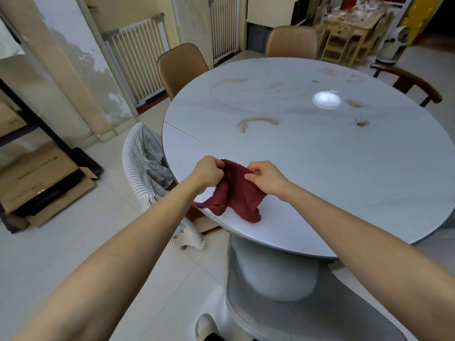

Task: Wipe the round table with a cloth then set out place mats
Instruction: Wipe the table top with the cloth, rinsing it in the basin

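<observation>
Over the near edge of the round table (307, 153), we hold the dark red cloth (236, 193) up between both hands. Left hand (206, 172) pinches the cloth's top left corner, fingers curled round it. Right hand (267, 177) pinches the top right corner, thumb and fingers closed on the fabric. The cloth hangs slack between and below the hands; its lower folds drape down to the tabletop by the rim, though we can't tell if they rest on it.

Beyond the hands, the white tabletop carries brown smear marks (258, 121), one curved streak nearest us, a larger ring further out, smaller spots off past the right hand. A bright round light reflection (326, 99) sits further out past the right hand.

Left of the left hand, a striped shirt (145, 163) hangs over a chair at the table edge. Two tan chairs (182, 67) stand at the far side. Cardboard boxes (41, 183) lie on the floor well off to the left. No place mats in view.
</observation>
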